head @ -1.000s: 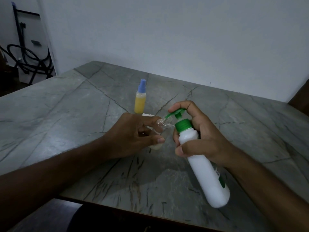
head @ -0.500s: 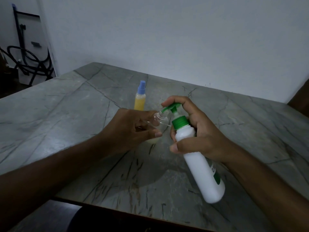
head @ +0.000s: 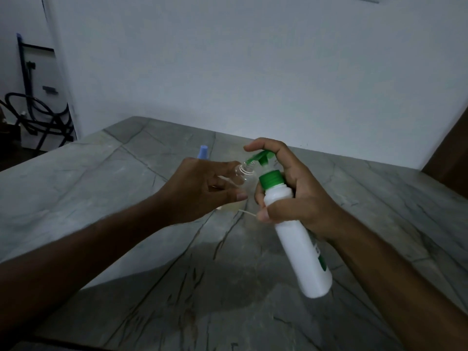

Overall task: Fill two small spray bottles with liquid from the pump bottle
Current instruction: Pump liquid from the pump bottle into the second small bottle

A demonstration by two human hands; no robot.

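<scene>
Right hand [head: 291,196] wrapped round one white pump bottle [head: 298,239], tilted, base toward the camera, green spout aimed at the clear spray bottle [head: 241,173], that one gripped in the left hand [head: 200,191], neck leaning toward the pump bottle, a second spray bottle [head: 203,151] behind the left hand, blue cap showing, on the stone table [head: 101,188]

Pretty dim shot overall, with a cool bluish-grey cast over everything. The plain white wall [head: 253,59] is evenly but weakly lit, no hot spots. The grey veined stone table [head: 88,188] looks brighter at the far side and has a broad soft-edged shadow on the near part under the arms. Both forearms go almost black toward the bottom corners. The left hand [head: 200,191] is a bit smeared by motion blur; the white plastic pump bottle with green cap [head: 301,244] is the brightest thing in view and stays fairly crisp. Wide-angle lens stretches the edges and tilts the lines at the left.
</scene>
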